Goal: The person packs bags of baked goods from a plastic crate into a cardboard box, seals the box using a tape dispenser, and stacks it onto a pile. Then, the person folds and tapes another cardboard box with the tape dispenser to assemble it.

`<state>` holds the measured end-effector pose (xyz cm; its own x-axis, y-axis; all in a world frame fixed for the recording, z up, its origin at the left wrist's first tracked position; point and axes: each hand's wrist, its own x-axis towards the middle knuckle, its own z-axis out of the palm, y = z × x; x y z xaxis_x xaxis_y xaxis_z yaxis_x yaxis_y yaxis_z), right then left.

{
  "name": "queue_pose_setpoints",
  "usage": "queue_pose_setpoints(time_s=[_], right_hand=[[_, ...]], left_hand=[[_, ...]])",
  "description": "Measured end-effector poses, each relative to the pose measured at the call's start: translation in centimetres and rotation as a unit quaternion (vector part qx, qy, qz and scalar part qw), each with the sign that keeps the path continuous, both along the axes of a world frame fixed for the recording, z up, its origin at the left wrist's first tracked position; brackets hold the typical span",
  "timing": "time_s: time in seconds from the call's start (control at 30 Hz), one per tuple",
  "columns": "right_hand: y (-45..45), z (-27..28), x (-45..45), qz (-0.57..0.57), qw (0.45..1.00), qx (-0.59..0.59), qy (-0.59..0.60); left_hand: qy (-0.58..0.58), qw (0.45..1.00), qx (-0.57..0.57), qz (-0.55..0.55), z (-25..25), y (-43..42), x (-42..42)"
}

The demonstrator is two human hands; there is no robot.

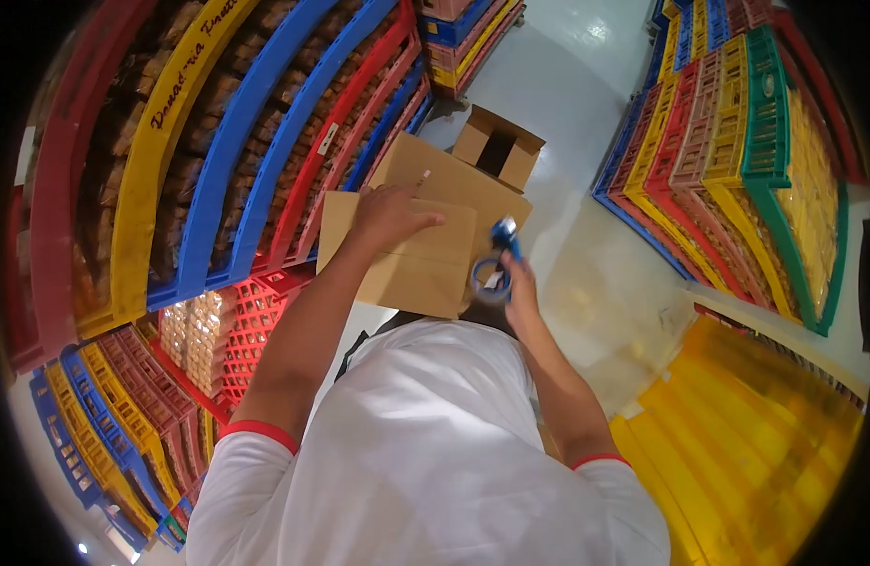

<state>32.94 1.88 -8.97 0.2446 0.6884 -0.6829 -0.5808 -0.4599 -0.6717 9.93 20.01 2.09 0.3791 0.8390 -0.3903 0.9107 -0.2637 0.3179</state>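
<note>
In front of my body is a brown cardboard box (pixel 421 274), seen from above. My left hand (pixel 392 217) lies on its top, the thumb stretched out across the cardboard; some of the fingertips are hard to see. To the right of the box, my right hand (pixel 522 297) is closed around a blue tape dispenser (pixel 492 275). The dispenser's round part faces the box, and its upper end is slightly blurred. A larger piece of cardboard (pixel 472 189) shows just beyond the box; whether it is a flap or a second box I cannot tell.
An open cardboard box (pixel 522 168) sits farther ahead on the grey floor (pixel 586 85). Tall stacks of coloured crates (pixel 213 179) with packed goods rise close on the left. More crates (pixel 704 160) stand at the right, above a yellow surface (pixel 727 453).
</note>
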Motion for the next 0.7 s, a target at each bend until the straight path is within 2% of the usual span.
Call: queue_pose_setpoints(time_s=[0.07,0.1,0.13,0.17,0.2,0.23,0.27,0.3,0.33,0.37,0.4,0.47,0.5,0.57,0.6,0.67,0.7], right_hand=[[5.4,-3.8,0.9,-0.076,0.997,0.032,-0.012],[8.6,-3.1,1.2,-0.078,0.996,0.030,-0.025],[11.7,-2.3,1.3,-0.055,0.997,0.053,-0.015],[14.0,-1.0,1.0,-0.032,0.997,0.077,-0.006],[15.7,1.5,0.4,0.007,0.991,0.103,-0.080],[17.1,4.7,-0.5,0.047,0.978,0.129,-0.154],[17.6,8.1,-1.3,0.048,0.978,0.132,-0.156],[17.5,11.5,-2.2,0.059,0.929,0.195,-0.309],[17.2,13.3,-3.1,0.071,0.852,0.255,-0.451],[17.1,13.4,-3.9,0.045,0.796,0.328,-0.506],[17.0,12.3,-4.2,0.054,0.794,0.333,-0.505],[17.2,9.4,-3.9,0.218,0.731,0.327,-0.558],[18.4,10.0,-3.4,0.253,0.788,0.266,-0.495],[18.5,12.1,-3.6,0.227,0.796,0.279,-0.487],[18.6,12.7,-3.9,0.205,0.805,0.289,-0.476],[17.8,11.2,-4.8,0.242,0.785,0.298,-0.486],[17.5,10.6,-5.0,0.269,0.766,0.308,-0.496]], left_hand=[[0.005,0.999,-0.030,0.011,-0.2,-0.6,-0.4],[0.008,0.999,-0.030,0.011,0.1,-1.1,-0.5],[0.034,0.994,-0.088,0.045,0.7,-1.7,-0.5],[0.059,0.984,-0.146,0.080,1.1,-2.2,-0.6],[0.060,0.984,-0.144,0.081,1.2,-2.7,-1.2],[0.024,0.982,-0.141,0.120,1.0,-3.0,-1.9],[-0.014,0.977,-0.139,0.159,0.9,-3.0,-2.4],[-0.019,0.977,-0.138,0.164,0.9,-2.7,-2.5],[-0.001,0.971,-0.169,0.171,0.8,-2.5,-2.6],[0.016,0.963,-0.201,0.178,0.8,-2.5,-2.8],[0.012,0.961,-0.202,0.187,1.0,-2.7,-2.9],[-0.009,0.959,-0.201,0.199,1.7,-2.8,-2.8],[-0.015,0.959,-0.197,0.203,1.1,-3.1,-2.9],[-0.036,0.976,-0.082,0.198,-0.8,-3.8,-3.2],[-0.039,0.976,-0.080,0.200,-0.3,-3.3,-3.2],[-0.006,0.962,-0.190,0.196,1.2,-2.9,-3.2],[-0.007,0.962,-0.190,0.195,0.8,-3.2,-3.4]])
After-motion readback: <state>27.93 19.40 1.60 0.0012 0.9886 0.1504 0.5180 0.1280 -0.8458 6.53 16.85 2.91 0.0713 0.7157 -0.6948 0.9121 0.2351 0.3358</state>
